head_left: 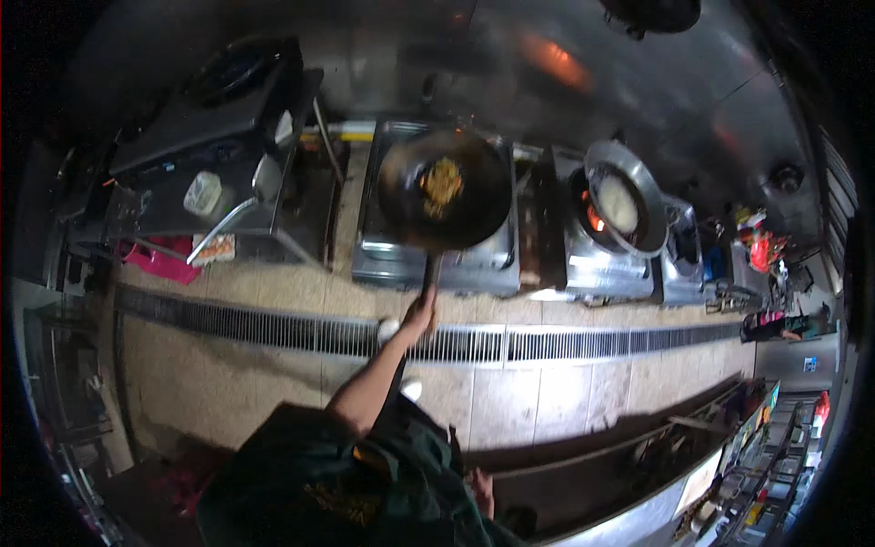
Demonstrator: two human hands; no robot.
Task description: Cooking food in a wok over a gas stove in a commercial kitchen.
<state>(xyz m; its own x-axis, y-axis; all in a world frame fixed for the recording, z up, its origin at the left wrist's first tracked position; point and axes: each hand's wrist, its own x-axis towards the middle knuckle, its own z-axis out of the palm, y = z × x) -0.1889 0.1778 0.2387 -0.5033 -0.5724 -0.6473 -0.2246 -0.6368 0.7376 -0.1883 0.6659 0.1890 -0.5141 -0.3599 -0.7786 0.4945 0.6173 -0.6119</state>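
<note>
My left hand [421, 313] grips the handle of a dark wok [400, 205], which sits over the middle stove [389, 273]. In the bowl lies a heap of yellow-brown food [441, 183]. My right hand [482, 491] hangs low by my body at the edge of the steel counter behind me; its fingers are partly hidden, and whether it holds anything does not show. On the right, a second, tilted metal wok [655, 198] with pale, whitish contents [617, 204] sits over a burner with orange flame [595, 217].
To the left a steel table [150, 219] bears a plastic container [204, 193] and a ladle [265, 179]; a pink container [164, 260] is below. A metal floor grate [567, 345] crosses the tiled floor. Another person [796, 327] is far right. A long counter [608, 513] runs behind.
</note>
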